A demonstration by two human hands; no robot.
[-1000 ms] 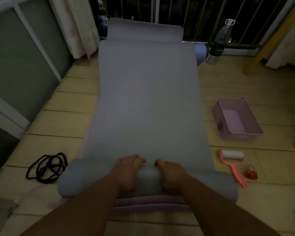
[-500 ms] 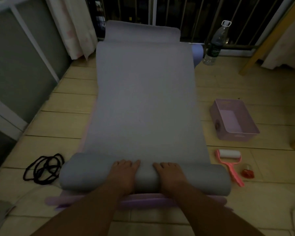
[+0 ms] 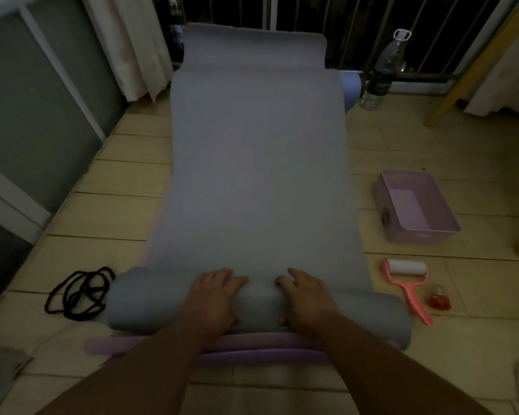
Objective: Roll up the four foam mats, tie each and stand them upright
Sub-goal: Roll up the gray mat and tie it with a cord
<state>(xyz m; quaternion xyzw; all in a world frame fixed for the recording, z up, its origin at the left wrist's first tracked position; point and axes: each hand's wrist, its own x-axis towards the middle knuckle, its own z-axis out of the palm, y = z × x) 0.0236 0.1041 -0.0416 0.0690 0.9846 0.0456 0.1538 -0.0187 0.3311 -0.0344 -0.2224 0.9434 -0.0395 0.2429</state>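
Observation:
A grey foam mat (image 3: pixel 258 163) lies stretched over the floor toward the railing, its near end wound into a thick roll (image 3: pixel 150 301). My left hand (image 3: pixel 213 298) and my right hand (image 3: pixel 306 298) press flat on top of the roll, side by side, fingers spread forward. Beneath the grey mat lie pink and purple mats (image 3: pixel 252 348), their near edges showing below the roll. Another mat's far end (image 3: pixel 252 40) curls up at the railing. A bundle of black cords (image 3: pixel 78 295) rests on the floor left of the roll.
On the right stand a pink plastic basket (image 3: pixel 417 208), a pink lint roller (image 3: pixel 408 280) and a small red object (image 3: pixel 439 301). A water bottle (image 3: pixel 384 73) stands by the railing. A wall with window frame runs along the left; a wooden leg (image 3: pixel 468 70) rises far right.
The roll has grown and moved a little farther along the mat. Both hands shifted from gripping its top to lying flatter over it.

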